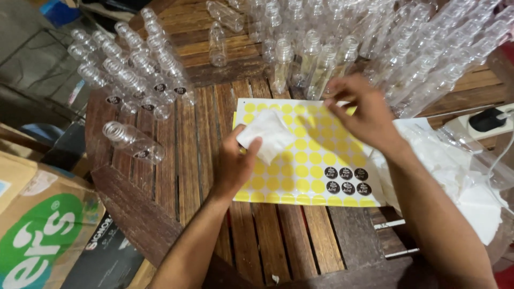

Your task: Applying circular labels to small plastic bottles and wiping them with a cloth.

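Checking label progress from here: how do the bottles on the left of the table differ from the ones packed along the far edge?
The left bottles show small black round labels on several; the far bottles show none that I can make out. The left bottles form a loose cluster, with one apart near the table edge; the far bottles are crowded tightly. Both groups are small, clear, uncapped plastic bottles. The left hand holds a white cloth on the sticker sheet.

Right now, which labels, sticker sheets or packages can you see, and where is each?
Sticker sheet: on the wooden table under both hands, yellow, mostly peeled, six round black stickers at its lower right.
Labelled bottles: upper left, clear plastic, small round black labels.
Cardboard box: lower left on the floor, brown with green and white print.
Black package: beside that box.
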